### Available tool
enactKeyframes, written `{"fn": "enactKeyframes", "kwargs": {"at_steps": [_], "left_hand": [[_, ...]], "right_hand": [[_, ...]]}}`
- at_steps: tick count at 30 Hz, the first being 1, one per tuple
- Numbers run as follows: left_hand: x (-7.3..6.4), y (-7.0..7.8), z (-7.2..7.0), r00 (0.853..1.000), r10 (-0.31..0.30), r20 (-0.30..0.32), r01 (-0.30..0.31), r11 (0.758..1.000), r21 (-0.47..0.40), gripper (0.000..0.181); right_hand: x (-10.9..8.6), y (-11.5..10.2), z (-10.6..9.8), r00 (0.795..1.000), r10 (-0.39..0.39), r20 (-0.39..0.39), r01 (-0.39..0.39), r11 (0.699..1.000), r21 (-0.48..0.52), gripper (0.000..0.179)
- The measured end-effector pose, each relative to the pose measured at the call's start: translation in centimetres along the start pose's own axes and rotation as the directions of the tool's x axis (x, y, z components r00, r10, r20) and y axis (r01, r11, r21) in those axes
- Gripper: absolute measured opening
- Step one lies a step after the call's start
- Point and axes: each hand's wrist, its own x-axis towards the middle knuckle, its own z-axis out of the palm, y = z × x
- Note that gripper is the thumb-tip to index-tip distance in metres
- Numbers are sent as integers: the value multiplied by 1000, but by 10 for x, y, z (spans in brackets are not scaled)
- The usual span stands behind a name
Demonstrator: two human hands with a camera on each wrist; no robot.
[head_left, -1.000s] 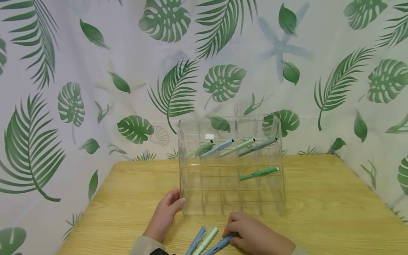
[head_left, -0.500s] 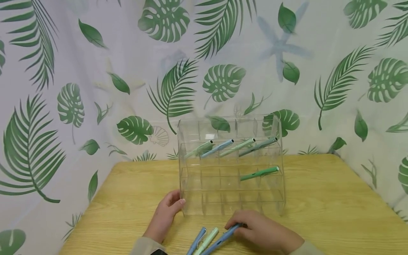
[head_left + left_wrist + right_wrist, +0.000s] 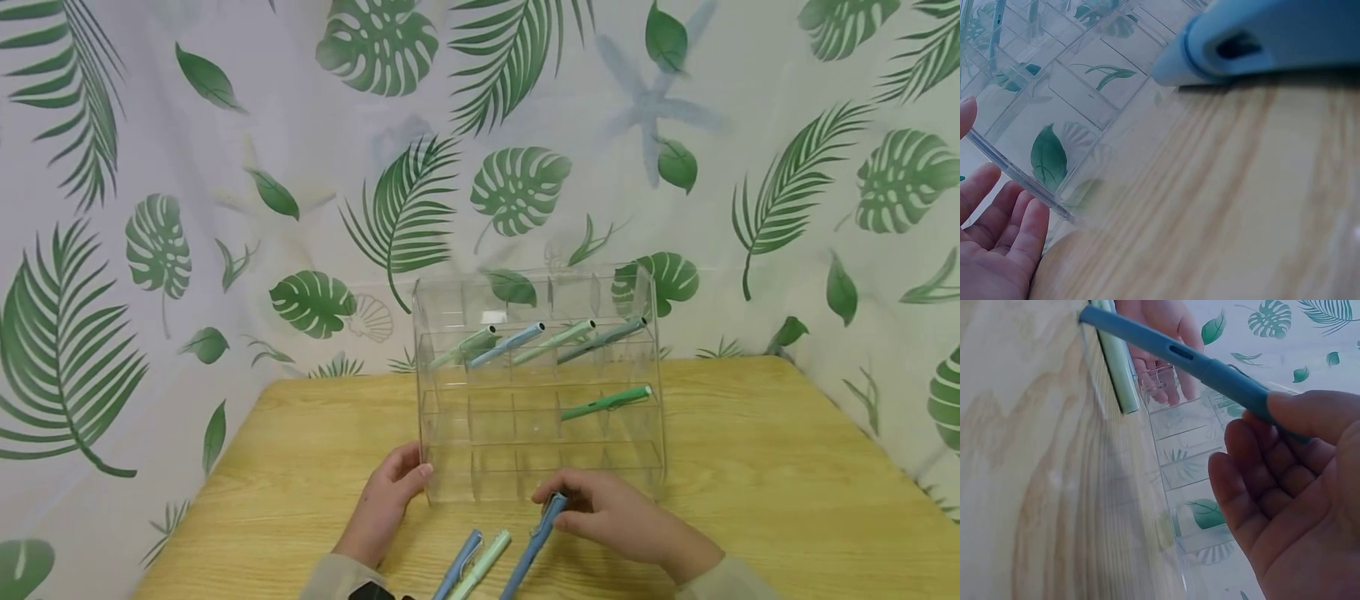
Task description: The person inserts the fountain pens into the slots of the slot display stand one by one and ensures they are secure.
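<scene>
Right hand (image 3: 615, 515): thumb and fingers clamped on a blue pen (image 3: 529, 552) near its upper end, pen slanting in front of the clear rack (image 3: 495, 485). Left hand (image 3: 384, 498): thumb and fingers curled round the rack's left edge. On bench (image 3: 750, 492), between hands: second blue pen (image 3: 457, 567), pale green pen (image 3: 482, 565). Racked: four pens in a row, bright green pen (image 3: 607, 402) lower.

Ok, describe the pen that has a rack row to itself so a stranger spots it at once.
On the table stands a clear rack, with four pens slanting along one row. Below them, toward the right, lies the green pen. It alone is vivid green; those four are paler or greyer.
</scene>
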Motion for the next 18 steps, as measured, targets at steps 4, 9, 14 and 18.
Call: {"fn": "enactKeyframes", "kwargs": {"at_steps": [4,9,14,18], "left_hand": [[0,0,-3,1000,-4,10,4,1000,-5,54],[-1,1,-4,1000,-12,20,12,1000,3,55],[-2,3,-3,1000,-12,23,12,1000,-2,56],[-1,3,-2,1000,-10,26,10,1000,-8,56]], "right_hand": [[4,-2,0,1000,-27,0,27,998,50,27],[3,-6,-1,1000,-16,-15,18,992,129,29],[2,-11,-4,999,-35,-21,38,982,183,30],[0,-19,-8,994,-100,-42,106,973,207,28]]}}
